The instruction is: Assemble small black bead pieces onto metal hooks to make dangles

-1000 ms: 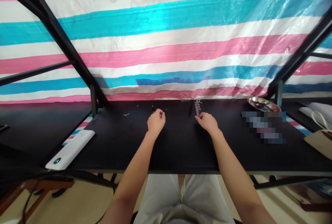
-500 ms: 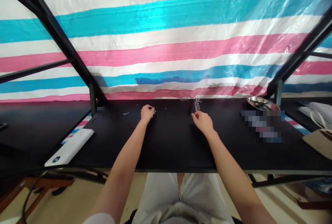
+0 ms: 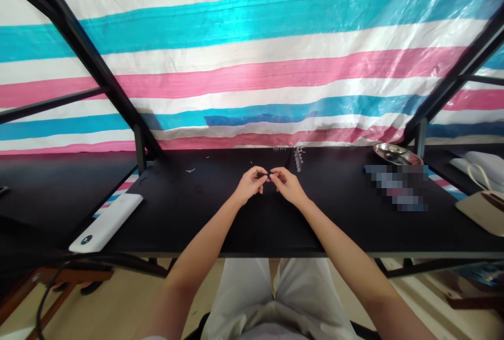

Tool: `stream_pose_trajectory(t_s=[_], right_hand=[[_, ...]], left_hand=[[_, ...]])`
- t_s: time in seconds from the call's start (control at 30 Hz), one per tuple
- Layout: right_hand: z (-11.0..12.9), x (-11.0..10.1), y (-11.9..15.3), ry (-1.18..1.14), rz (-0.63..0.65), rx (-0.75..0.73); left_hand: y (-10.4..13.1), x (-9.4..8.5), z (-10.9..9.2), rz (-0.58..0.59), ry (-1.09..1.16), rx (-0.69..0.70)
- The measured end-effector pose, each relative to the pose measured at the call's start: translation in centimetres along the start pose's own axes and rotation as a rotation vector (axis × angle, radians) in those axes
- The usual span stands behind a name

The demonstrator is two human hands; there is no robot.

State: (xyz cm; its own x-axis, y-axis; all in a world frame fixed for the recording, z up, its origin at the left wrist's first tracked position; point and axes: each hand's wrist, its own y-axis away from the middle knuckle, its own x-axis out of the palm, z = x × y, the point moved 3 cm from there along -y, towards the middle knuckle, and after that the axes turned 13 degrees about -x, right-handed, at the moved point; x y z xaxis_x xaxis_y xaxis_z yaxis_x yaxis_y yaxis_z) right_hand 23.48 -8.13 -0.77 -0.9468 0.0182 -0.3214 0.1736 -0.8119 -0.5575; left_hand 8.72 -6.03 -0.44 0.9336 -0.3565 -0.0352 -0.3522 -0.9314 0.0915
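Observation:
My left hand (image 3: 251,183) is closed on a small dark stick-like piece (image 3: 261,175), its exact kind too small to make out. Fingertips of my right hand (image 3: 286,183) are pinched together at the right end of that piece; what they hold, if anything, is hidden. Both hands meet above the middle of the black table (image 3: 271,224). Just beyond my right hand lies a strip of small grey beads or knobs (image 3: 298,160). A shorter row of similar grey pieces (image 3: 280,149) sits at the table's back edge.
White thread-like scraps (image 3: 190,171) lie on the left half. A white power bank (image 3: 107,223) rests at the left edge. At the back right is a shiny metal dish (image 3: 398,155), with a blurred patch before it. A beige bag (image 3: 482,209) lies far right. Striped sheeting (image 3: 252,82) hangs behind.
My left hand has moved right and my right hand has moved left, away from the bead strip. They were wide apart and now meet at the small dark piece.

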Motion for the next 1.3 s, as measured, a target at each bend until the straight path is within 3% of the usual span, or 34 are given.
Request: stream_pose_trajectory(t_s=[0.13, 0.37, 1.3], right_hand=[[-0.2, 0.6, 0.1, -0.179, -0.031, 0.058], [-0.4, 0.3, -0.2, -0.266, -0.125, 0.106], [-0.1, -0.5, -0.3, -0.259, -0.213, 0.134]], left_hand=[[0.2, 0.6, 0.2, 0.014, -0.013, 0.022], [0.2, 0.2, 0.0, 0.003, 0.025, 0.009], [0.2, -0.1, -0.3, -0.044, 0.094, 0.012]])
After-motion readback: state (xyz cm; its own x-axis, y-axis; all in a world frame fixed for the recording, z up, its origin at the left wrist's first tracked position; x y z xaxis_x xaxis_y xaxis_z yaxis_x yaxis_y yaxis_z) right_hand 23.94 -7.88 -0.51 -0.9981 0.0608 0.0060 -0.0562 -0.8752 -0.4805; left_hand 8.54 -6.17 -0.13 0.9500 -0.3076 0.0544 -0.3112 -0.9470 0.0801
